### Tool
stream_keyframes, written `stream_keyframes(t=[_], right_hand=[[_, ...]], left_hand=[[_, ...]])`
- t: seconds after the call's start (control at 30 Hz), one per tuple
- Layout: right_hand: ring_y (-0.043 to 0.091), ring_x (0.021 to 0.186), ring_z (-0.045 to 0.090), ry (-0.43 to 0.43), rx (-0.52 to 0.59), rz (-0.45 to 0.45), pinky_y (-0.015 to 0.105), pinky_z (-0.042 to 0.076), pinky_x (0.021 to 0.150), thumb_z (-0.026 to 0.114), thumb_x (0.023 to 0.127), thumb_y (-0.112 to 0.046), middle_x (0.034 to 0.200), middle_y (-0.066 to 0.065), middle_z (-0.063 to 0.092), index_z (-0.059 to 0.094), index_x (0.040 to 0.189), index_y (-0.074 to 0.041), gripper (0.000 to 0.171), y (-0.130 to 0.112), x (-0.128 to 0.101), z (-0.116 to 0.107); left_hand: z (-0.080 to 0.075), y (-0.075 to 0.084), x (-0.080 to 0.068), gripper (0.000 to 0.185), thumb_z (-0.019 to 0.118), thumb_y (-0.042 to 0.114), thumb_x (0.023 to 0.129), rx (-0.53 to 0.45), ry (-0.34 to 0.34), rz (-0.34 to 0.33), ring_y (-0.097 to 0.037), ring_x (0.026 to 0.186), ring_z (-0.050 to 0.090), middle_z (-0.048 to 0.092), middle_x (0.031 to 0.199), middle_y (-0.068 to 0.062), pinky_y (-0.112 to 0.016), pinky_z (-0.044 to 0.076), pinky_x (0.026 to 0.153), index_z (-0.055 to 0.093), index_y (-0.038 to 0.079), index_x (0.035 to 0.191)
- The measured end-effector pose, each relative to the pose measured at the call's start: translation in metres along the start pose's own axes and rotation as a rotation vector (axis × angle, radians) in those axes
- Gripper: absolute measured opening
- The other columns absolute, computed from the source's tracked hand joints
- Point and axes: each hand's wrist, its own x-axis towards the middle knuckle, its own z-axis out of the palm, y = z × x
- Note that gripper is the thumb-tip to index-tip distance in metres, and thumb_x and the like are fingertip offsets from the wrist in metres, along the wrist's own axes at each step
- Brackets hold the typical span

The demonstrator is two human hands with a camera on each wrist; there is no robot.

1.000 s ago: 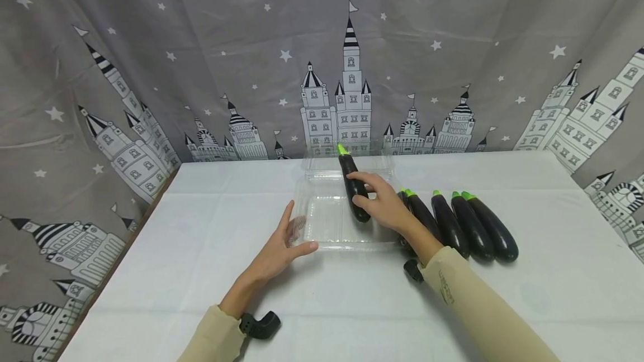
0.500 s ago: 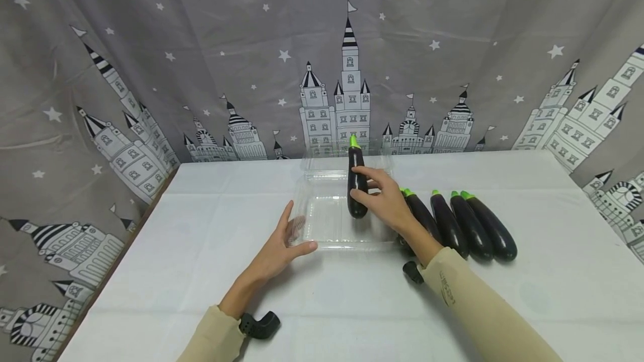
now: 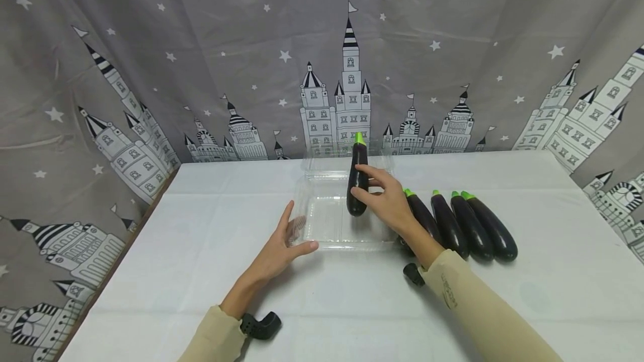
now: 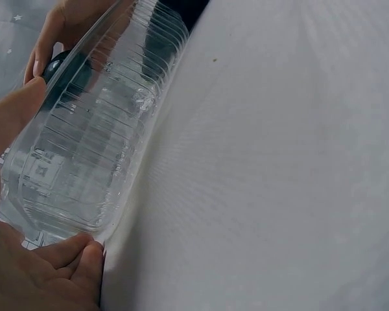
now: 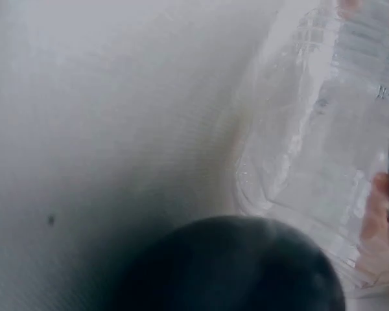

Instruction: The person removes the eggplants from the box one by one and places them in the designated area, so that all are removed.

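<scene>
Left hand: the left hand [image 3: 282, 244] is resting on the white table [image 3: 322, 306], nearest the camera, fingers straight and thumb spread, bracing the near left corner of the clear plastic container [image 3: 327, 222].
Left wrist view: it is showing the ribbed wall of the clear plastic container [image 4: 91, 149] pressed against the palm, a contact the head view is only hinting at.
Right hand: the right hand [image 3: 384, 200] is gripping an eggplant [image 3: 357, 180] with curled fingers and thumb, holding it over the container's tray, green stem pointing away.
Step in hand: this looks like the placing step, the eggplant hanging above the tray and not yet lying in it.
Next move: it probably calls for lowering the eggplant flat onto the tray floor while the left hand is steadying the light container.
Row of eggplants: four more [image 3: 460, 225] are lying side by side just right of the container.
Right wrist view: mostly a dark blurred shape and container edge; finger positions cannot be told there.
Far: the castle-print curtain [image 3: 201, 60] is hanging behind.
</scene>
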Motion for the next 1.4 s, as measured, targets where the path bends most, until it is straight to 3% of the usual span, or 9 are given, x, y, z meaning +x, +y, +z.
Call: stream_keyframes(t=[0.3, 0.53, 0.83, 0.97, 1.1, 1.27, 1.4], right_hand=[[0.032, 0.108, 0.06, 0.013, -0.053, -0.051, 0.042, 0.055, 0.085, 0.073, 0.089, -0.014, 0.129, 0.014, 0.057, 0.06, 0.137, -0.012, 0.049, -0.014, -0.005, -0.001], [0.034, 0.108, 0.062, -0.067, -0.101, -0.066, 0.042, 0.057, 0.079, 0.072, 0.091, -0.016, 0.129, 0.014, 0.057, 0.058, 0.139, -0.013, 0.05, -0.032, -0.014, -0.009], [0.041, 0.113, 0.06, -0.139, -0.208, -0.014, 0.047, 0.056, 0.081, 0.07, 0.093, -0.019, 0.141, 0.017, 0.051, 0.055, 0.141, -0.011, 0.051, -0.048, -0.036, -0.045], [0.036, 0.111, 0.061, -0.144, -0.253, -0.025, 0.048, 0.054, 0.085, 0.07, 0.093, -0.02, 0.136, 0.015, 0.055, 0.055, 0.141, -0.011, 0.051, -0.049, -0.045, -0.06], [0.029, 0.103, 0.062, -0.132, -0.299, -0.051, 0.043, 0.055, 0.083, 0.07, 0.093, -0.019, 0.128, 0.014, 0.059, 0.056, 0.139, -0.008, 0.049, -0.045, -0.055, -0.074], [0.031, 0.105, 0.061, -0.103, -0.344, -0.085, 0.041, 0.055, 0.082, 0.07, 0.093, -0.017, 0.128, 0.016, 0.06, 0.058, 0.137, -0.007, 0.047, -0.039, -0.067, -0.092], [0.026, 0.103, 0.061, -0.08, -0.378, -0.071, 0.029, 0.054, 0.081, 0.07, 0.094, -0.018, 0.126, 0.013, 0.061, 0.058, 0.138, -0.01, 0.046, -0.037, -0.076, -0.107]], left_hand=[[-0.002, -0.001, -0.002, 0.11, 0.077, 0.033, 0.086, 0.002, -0.01, 0.013, -0.041, 0.144, 0.025, 0.025, 0.158, -0.022, -0.061, 0.021, 0.112, -0.005, 0.021, 0.16], [-0.002, 0.0, -0.003, 0.109, 0.077, 0.032, 0.087, -0.011, -0.02, 0.017, -0.04, 0.144, 0.025, 0.026, 0.158, -0.021, -0.06, 0.021, 0.112, -0.005, 0.022, 0.16], [-0.001, 0.0, 0.0, 0.11, 0.077, 0.033, 0.086, 0.015, -0.026, 0.013, -0.039, 0.145, 0.023, 0.024, 0.159, -0.019, -0.06, 0.02, 0.113, -0.004, 0.022, 0.16], [-0.002, -0.001, 0.0, 0.11, 0.077, 0.032, 0.086, 0.014, -0.025, 0.016, -0.039, 0.145, 0.023, 0.025, 0.159, -0.02, -0.06, 0.02, 0.113, -0.004, 0.023, 0.16], [-0.002, -0.002, 0.0, 0.11, 0.077, 0.032, 0.087, 0.017, -0.023, 0.019, -0.039, 0.145, 0.022, 0.024, 0.159, -0.021, -0.06, 0.017, 0.113, -0.004, 0.022, 0.16], [-0.001, -0.001, 0.001, 0.11, 0.077, 0.031, 0.087, 0.013, -0.021, 0.019, -0.039, 0.145, 0.022, 0.023, 0.158, -0.022, -0.06, 0.016, 0.114, -0.004, 0.021, 0.16], [-0.001, -0.001, 0.001, 0.11, 0.077, 0.031, 0.086, 0.015, -0.021, 0.018, -0.039, 0.145, 0.022, 0.024, 0.158, -0.022, -0.06, 0.016, 0.113, -0.004, 0.02, 0.16]])
